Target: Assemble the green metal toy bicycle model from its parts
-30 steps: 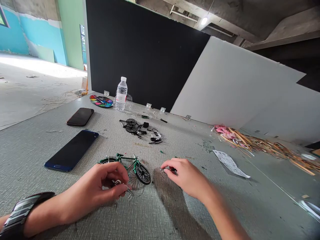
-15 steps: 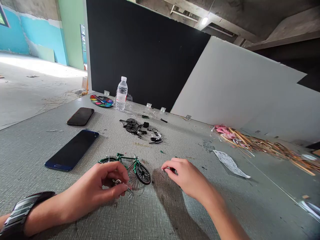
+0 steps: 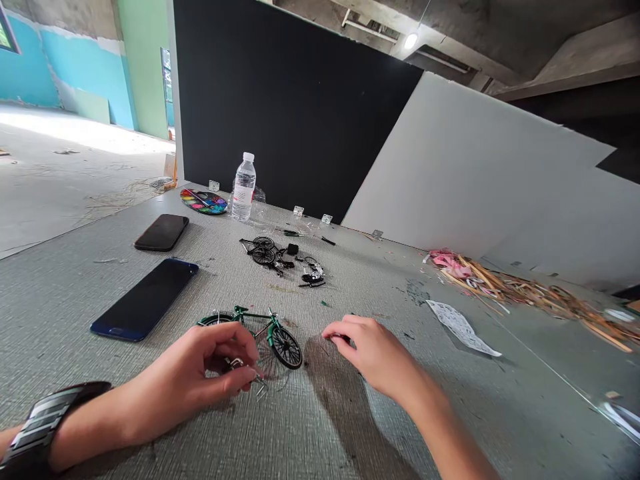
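Observation:
My left hand [image 3: 220, 370] is closed, thumb against fingers, around small silvery metal parts [image 3: 260, 383] that poke out past the fingertips; their exact kind does not show. Just behind it on the table lies a green model bicycle [image 3: 255, 320] with black tyres, its rear wheel partly hidden by the hand. To the right, my right hand [image 3: 367, 343] is held low over the table with thumb and forefinger pinched together. Something small and dark may be between them, but I cannot make it out.
Black model bicycle parts [image 3: 263, 252] and a small heap of black and silver pieces [image 3: 311, 273] lie farther back. On the left are two phones [image 3: 147, 300], a paint palette [image 3: 204, 201] and a water bottle [image 3: 244, 189]. A printed sheet [image 3: 460, 328] and wood strips [image 3: 525, 293] are at right.
Both hands stay almost in place. The light tip seen at the right fingertips earlier no longer shows clearly. Objects on the table have not moved.

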{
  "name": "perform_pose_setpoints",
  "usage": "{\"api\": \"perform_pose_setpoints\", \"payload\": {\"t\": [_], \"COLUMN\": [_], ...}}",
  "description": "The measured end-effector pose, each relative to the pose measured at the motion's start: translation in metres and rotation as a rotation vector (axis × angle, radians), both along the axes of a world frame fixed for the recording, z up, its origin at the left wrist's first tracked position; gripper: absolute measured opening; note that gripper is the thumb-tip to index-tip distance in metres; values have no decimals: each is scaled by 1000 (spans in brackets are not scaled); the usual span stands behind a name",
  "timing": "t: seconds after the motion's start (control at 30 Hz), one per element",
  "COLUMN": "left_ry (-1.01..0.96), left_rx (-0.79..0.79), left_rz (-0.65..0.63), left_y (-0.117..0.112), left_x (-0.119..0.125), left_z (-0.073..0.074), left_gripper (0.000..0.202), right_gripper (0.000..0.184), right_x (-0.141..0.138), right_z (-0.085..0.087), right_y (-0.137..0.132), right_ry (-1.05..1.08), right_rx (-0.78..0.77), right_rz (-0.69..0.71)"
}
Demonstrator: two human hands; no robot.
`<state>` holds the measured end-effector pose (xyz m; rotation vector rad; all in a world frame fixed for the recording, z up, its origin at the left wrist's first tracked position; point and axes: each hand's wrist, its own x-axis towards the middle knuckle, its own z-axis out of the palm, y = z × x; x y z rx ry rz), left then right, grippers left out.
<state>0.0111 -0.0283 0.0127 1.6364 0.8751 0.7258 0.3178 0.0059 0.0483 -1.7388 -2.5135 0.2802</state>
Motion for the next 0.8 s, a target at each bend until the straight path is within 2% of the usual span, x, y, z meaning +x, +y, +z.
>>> {"api": "perform_pose_setpoints", "payload": {"t": [0.27, 0.6, 0.7, 0.8], "left_ry": [8, 17, 14, -17], "left_rx": [24, 6, -9, -43], "left_rz": [5, 26, 46, 70], "left_y": [-2, -1, 1, 2], "left_x": [2, 2, 3, 3], "left_z": [8, 0, -1, -3], "left_gripper": [17, 18, 20, 23], "right_gripper": [33, 32, 30, 28], "right_x": [-1, -4, -8, -19], "right_z": [-3, -8, -4, 1], "right_y": [0, 1, -3, -11], "right_ry": [3, 1, 83, 263], "right_rx": [34, 77, 98, 129], "right_rz": [19, 17, 44, 107]}}
